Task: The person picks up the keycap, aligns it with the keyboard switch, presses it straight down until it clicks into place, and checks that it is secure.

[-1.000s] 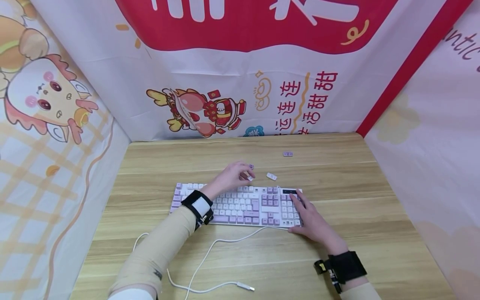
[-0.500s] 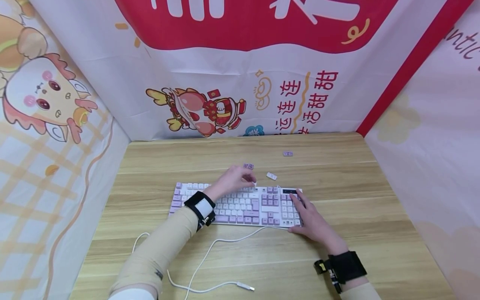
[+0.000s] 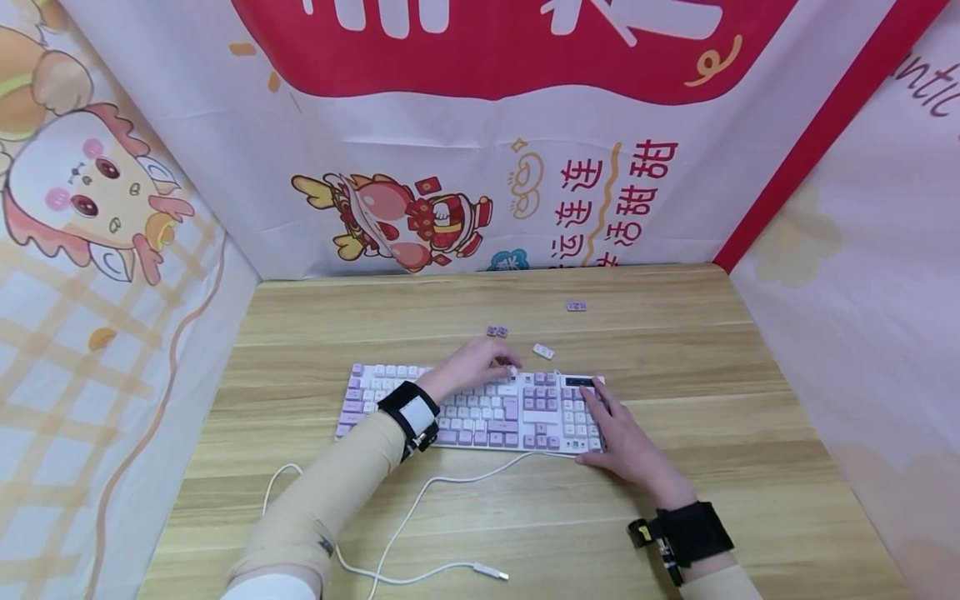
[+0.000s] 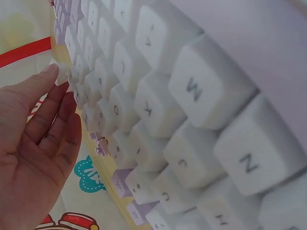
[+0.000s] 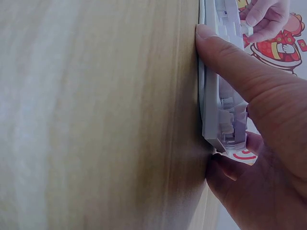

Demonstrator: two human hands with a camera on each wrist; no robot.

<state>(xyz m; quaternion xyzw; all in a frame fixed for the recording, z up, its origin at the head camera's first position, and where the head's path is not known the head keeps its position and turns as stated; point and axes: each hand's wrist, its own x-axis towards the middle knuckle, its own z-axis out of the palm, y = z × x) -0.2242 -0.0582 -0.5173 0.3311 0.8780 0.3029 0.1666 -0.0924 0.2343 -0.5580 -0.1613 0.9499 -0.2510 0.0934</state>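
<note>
A white and purple keyboard [image 3: 465,413] lies flat on the wooden table. My left hand [image 3: 474,363] reaches over its top row and pinches a white keycap [image 4: 61,72] between thumb and fingers at the back edge. Small dark uncapped spots show on the top row, right of that hand. My right hand [image 3: 624,442] holds the keyboard's right end. In the right wrist view the thumb [image 5: 225,50] lies along the front edge while other fingers curl round the right side; part of them is hidden.
Behind the keyboard lie purple keycaps [image 3: 497,332], a white keycap strip [image 3: 543,351] and another purple strip [image 3: 576,307]. A white cable [image 3: 408,521] loops in front, ending in a USB plug [image 3: 491,572]. Printed cloth walls [image 3: 420,133] enclose the table's back and sides.
My left hand has moved slightly right and toward the keyboard's top row with the white keycap, uncovering the purple keycaps behind. My right hand stays in place.
</note>
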